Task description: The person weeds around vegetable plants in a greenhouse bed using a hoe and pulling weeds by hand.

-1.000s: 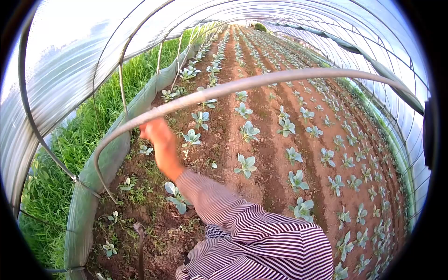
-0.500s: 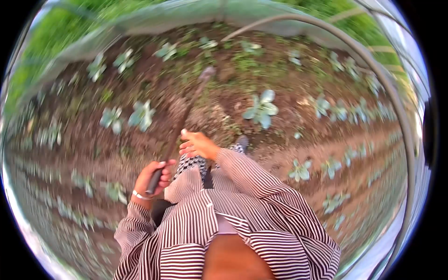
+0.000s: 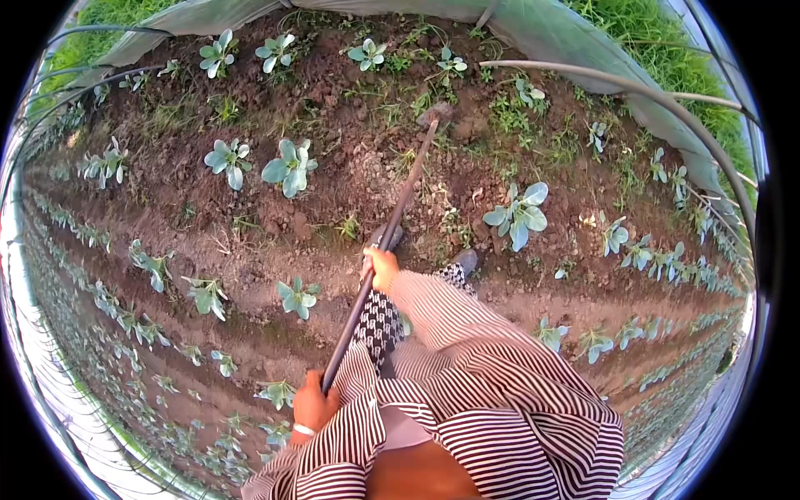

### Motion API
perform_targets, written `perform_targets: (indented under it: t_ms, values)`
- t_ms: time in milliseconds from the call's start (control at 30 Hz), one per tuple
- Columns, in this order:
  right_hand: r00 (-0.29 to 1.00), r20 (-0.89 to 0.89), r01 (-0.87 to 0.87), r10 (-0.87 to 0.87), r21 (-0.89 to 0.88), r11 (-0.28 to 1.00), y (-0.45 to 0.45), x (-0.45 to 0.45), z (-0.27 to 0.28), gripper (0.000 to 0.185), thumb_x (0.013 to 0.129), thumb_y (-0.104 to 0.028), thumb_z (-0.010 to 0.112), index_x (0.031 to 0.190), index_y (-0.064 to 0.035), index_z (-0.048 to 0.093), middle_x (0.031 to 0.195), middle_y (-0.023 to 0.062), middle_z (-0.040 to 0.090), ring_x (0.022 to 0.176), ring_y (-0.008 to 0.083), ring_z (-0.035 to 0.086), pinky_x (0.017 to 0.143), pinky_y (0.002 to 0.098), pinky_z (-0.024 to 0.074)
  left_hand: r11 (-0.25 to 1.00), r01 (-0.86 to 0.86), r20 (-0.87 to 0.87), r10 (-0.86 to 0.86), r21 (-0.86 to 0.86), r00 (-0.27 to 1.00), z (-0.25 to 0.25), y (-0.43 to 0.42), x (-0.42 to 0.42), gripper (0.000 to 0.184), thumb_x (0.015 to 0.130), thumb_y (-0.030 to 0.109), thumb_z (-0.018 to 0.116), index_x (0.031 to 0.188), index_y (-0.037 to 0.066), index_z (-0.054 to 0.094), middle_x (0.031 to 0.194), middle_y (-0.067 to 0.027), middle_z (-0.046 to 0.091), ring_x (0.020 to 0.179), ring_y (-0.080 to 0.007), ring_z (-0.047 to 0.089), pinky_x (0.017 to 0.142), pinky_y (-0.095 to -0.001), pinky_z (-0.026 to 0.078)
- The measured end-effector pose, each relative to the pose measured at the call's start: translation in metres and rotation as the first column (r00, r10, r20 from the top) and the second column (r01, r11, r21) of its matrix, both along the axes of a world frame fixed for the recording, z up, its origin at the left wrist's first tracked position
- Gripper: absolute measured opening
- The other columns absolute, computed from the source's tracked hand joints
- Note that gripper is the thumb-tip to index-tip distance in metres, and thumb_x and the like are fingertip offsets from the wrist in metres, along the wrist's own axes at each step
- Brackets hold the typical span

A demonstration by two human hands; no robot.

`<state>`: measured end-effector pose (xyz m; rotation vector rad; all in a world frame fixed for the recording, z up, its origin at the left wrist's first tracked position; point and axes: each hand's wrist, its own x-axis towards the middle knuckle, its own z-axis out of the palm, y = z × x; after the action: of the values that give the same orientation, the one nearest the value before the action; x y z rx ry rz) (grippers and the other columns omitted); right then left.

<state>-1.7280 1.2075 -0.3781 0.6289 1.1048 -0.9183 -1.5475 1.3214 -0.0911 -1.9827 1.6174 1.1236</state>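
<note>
L hand (image 3: 314, 408) + R hand (image 3: 383, 268) | grip: both clamped on tool (image 3: 403, 200) | tip nr soil (image 3: 342, 187), betw plts (image 3: 290, 169)

Trouser print (image 3: 379, 321) — perhaps lettering, nothing legible

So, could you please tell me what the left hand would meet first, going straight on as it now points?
Probably the right hand, which grips the same long handle farther along. Depth is unclear, so the left hand might brush the striped top first.
</note>
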Motion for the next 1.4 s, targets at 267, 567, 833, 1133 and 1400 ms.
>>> perform_targets:
  t_ms: [267,567,833,1133,1400]
  values:
    - [0.928,-0.361,-0.206,0.098,-0.274,0.940,-0.075,0.002,0.044,0.023,0.078,-0.006,0.061,0.086,-0.0047,0.039,0.055,0.0025,0.044,0.040,0.0134,0.046,0.035,0.0285,0.0416,0.984,-0.171,-0.065,0.167,-0.055,0.984,-0.118,0.015,0.020,0.034,0.077,0.032,0.065,0.079,0.003,0.047,0.061,-0.0205,0.058,0.059,-0.0419,0.057,0.052,-0.0473,0.045]
    - [0.446,-0.736,-0.652,0.509,0.121,0.748,-0.138,-0.119,-0.095,0.013,0.077,-0.010,0.056,0.076,-0.0008,0.046,0.050,0.0041,0.048,0.036,0.0151,0.048,0.031,0.0295,0.0402,0.808,-0.427,-0.355,0.570,0.406,0.741,-0.212,-0.031,-0.150,0.044,0.080,0.039,0.065,0.094,-0.003,0.057,0.072,-0.0195,0.063,0.062,-0.0303,0.063,0.057,-0.0404,0.050]
    - [0.709,-0.613,-0.430,0.349,0.018,0.903,-0.099,-0.073,-0.061,0.018,0.073,-0.005,0.057,0.079,-0.0012,0.040,0.054,0.0055,0.043,0.036,0.0145,0.043,0.030,0.0310,0.0367,0.936,-0.340,-0.253,0.351,0.089,0.902,-0.193,0.008,-0.097,0.039,0.076,0.037,0.067,0.081,0.000,0.057,0.061,-0.0199,0.059,0.057,-0.0385,0.059,0.054,-0.0443,0.046]
    - [0.547,-0.750,-0.585,0.371,-0.026,0.811,-0.186,-0.125,-0.096,0.012,0.077,-0.005,0.054,0.074,-0.0024,0.043,0.048,0.0056,0.046,0.034,0.0156,0.045,0.030,0.0316,0.0371,0.914,-0.369,-0.316,0.405,0.169,0.858,-0.264,-0.051,-0.157,0.037,0.083,0.033,0.062,0.092,-0.001,0.051,0.070,-0.0237,0.060,0.067,-0.0407,0.062,0.059,-0.0459,0.048]
    - [0.755,-0.575,-0.400,0.316,-0.022,0.916,-0.092,-0.075,-0.066,0.016,0.077,-0.004,0.056,0.081,-0.0020,0.041,0.054,0.0054,0.044,0.034,0.0153,0.043,0.030,0.0314,0.0383,0.944,-0.305,-0.227,0.326,0.126,0.917,-0.196,0.011,-0.088,0.036,0.078,0.034,0.064,0.085,0.001,0.053,0.065,-0.0245,0.059,0.063,-0.0424,0.059,0.058,-0.0469,0.047]
